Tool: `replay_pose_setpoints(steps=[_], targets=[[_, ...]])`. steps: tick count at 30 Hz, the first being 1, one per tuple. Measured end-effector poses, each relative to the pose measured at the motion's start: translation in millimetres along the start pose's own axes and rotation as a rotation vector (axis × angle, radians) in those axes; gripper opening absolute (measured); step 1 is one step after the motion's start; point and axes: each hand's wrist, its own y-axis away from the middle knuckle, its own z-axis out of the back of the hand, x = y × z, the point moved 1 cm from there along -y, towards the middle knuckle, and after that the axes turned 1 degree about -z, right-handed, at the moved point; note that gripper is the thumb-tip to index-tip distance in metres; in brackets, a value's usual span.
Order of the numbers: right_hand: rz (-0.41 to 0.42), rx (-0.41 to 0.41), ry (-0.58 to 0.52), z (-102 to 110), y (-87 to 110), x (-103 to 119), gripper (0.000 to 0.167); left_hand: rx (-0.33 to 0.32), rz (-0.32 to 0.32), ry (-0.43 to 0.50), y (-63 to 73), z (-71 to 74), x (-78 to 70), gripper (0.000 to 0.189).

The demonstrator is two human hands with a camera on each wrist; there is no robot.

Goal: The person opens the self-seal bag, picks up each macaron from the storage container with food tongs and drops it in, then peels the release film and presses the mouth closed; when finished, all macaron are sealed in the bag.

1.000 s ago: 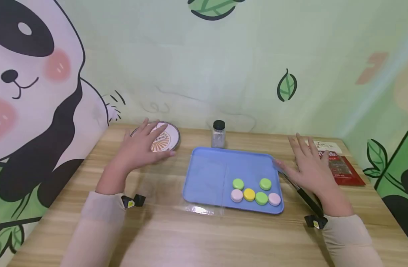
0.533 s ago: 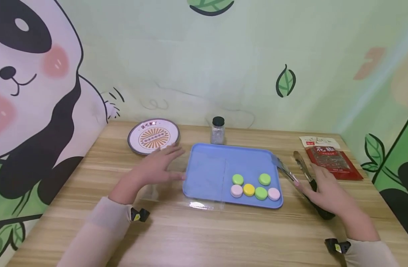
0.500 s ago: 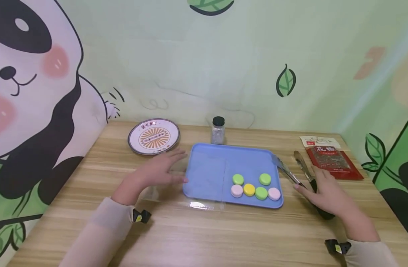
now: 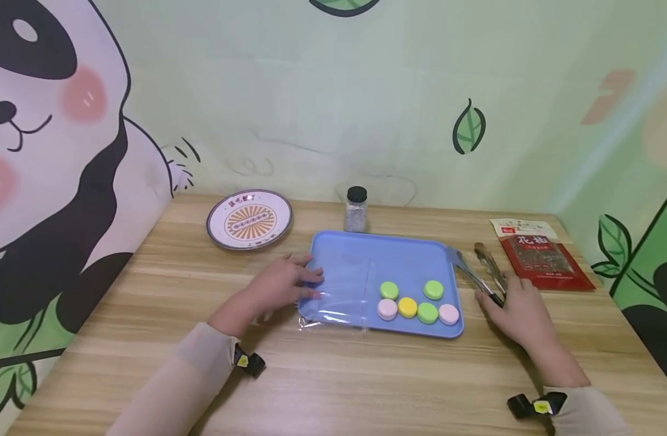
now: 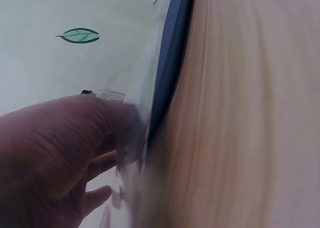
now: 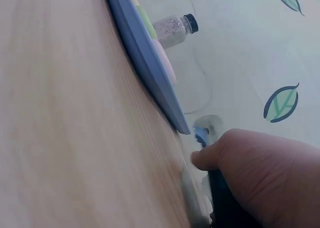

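A blue tray lies mid-table, with green macarons, pink macarons and one yellow macaron on its right half. Over its left half spreads a clear plastic bag. My left hand pinches the left edge of this bag; in the left wrist view the thumb lies against the plastic, the fingers partly behind it. To the tray's right, metal tongs with black handles lie under my right hand, which grips them by the handles. The right wrist view shows the thumb on the black handle.
A white patterned plate sits at the back left. Behind the tray stands a small jar with a black lid. At the back right lies a red spice packet. The painted wall borders the table's far edge.
From above the plate, my left hand has come down and right to the bag, which has creased. My right hand has lowered onto the tongs' handles, and their arms are closer together.
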Motion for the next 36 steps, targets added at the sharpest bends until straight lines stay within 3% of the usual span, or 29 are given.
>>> replay_pose_setpoints(steps=[4, 8, 11, 13, 16, 21, 29, 36], targets=[[-0.025, -0.032, -0.009, 3, 2.1, 4, 0.076, -0.048, 0.002, -0.002, -1.4, -4.2, -0.1, 0.038], [0.044, -0.046, -0.052, 5, 1.2, 6, 0.069, -0.097, -0.045, 0.029, -1.0, -9.8, 7.7, 0.054], [0.120, -0.054, -0.079, 9, 0.2, 7, 0.071, -0.078, -0.058, 0.037, -1.5, -13.3, 12.9, 0.070], [0.147, -0.048, -0.072, 11, 0.2, 6, 0.077, -0.059, -0.041, 0.032, -2.7, -14.4, 13.1, 0.071], [0.152, 0.015, -0.012, 14, 1.4, 4, 0.088, -0.075, -0.012, 0.035, -5.9, -15.0, 10.4, 0.059], [0.172, 0.148, 0.061, 14, 3.3, 1, 0.091, -0.181, 0.006, 0.087, -10.4, -16.8, 7.7, 0.030], [0.253, 0.087, 0.084, 20, 3.3, 1, 0.076, -0.275, 0.021, 0.312, -13.7, -14.9, 11.2, 0.019], [0.272, 0.111, 0.052, 25, 9.4, 4, 0.058, -0.379, 0.098, 0.367, -10.8, -8.0, 9.7, 0.005]])
